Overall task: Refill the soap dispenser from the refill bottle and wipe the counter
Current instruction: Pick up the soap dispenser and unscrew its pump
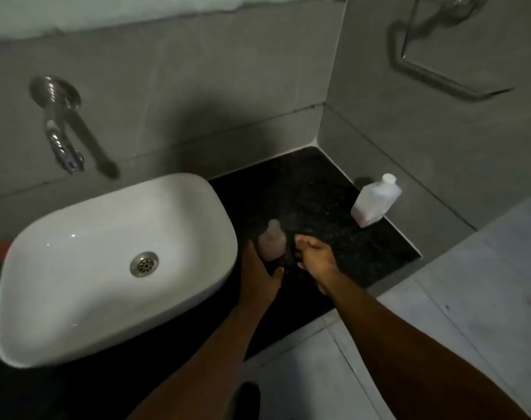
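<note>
The soap dispenser [272, 241], a small clear bottle of pinkish liquid, stands on the black granite counter [312, 189] just right of the basin. My left hand [259, 275] cups its left side and base, thumb in front. My right hand [314, 258] is right beside the dispenser with its fingers curled. Something dark may be between those fingers, but the dim light hides it. The white refill bottle [376, 201] stands capped at the counter's far right, against the wall, apart from both hands.
A white vessel basin [76, 268] fills the left of the counter, with a chrome wall tap [62, 147] above it. Grey tiled walls close the back and right. A metal towel ring [433, 65] hangs at upper right. Pale floor tiles [440, 344] lie below the counter edge.
</note>
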